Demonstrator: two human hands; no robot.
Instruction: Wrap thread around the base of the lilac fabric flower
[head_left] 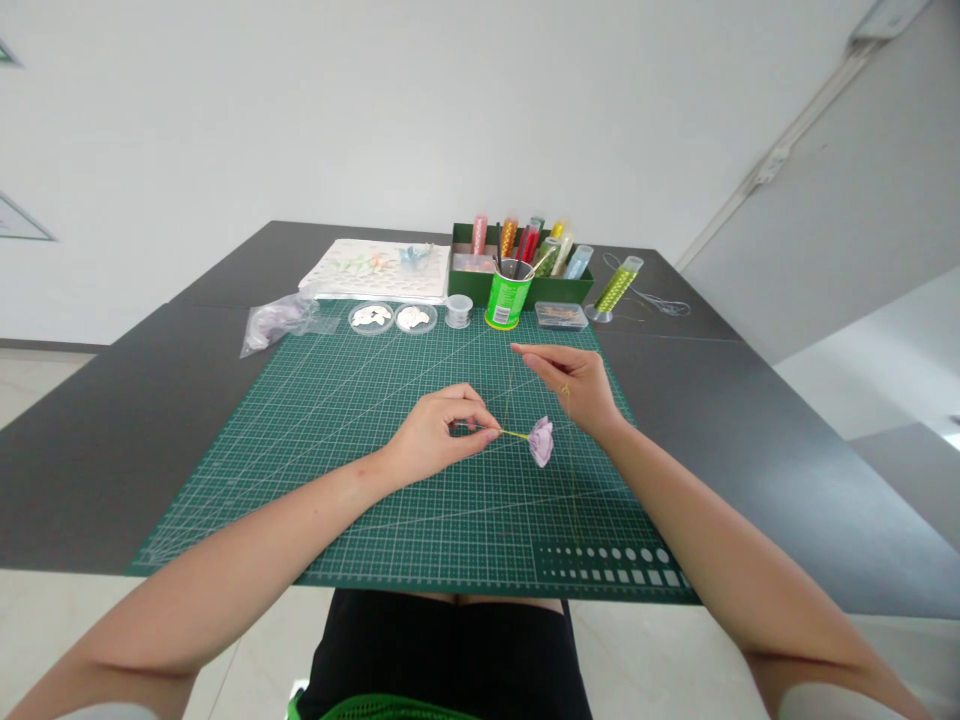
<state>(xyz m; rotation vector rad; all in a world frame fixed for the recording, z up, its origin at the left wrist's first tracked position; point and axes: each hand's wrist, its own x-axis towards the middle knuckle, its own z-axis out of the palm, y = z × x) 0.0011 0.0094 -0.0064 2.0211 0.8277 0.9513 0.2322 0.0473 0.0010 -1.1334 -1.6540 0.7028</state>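
My left hand [431, 435] is closed in a pinch on the thin green stem of a pale lilac artificial flower [541, 442], held sideways with its bloom to the right. A fine yellow-green thread [510, 385] runs from the stem up to my right hand [581, 388]. The fingertips of that hand are pinched together on the thread, above and right of the bloom. More of the thread loops over the right hand and hangs down toward the mat.
Around the green cutting mat [360, 400] stand a clear plastic bag [274, 322], dishes of white pieces [371, 318], a small clear tub [458, 311], a green can of tools [508, 298], a box of thread spools [559, 290], a flat case [561, 316] and a green thread spool [619, 285].
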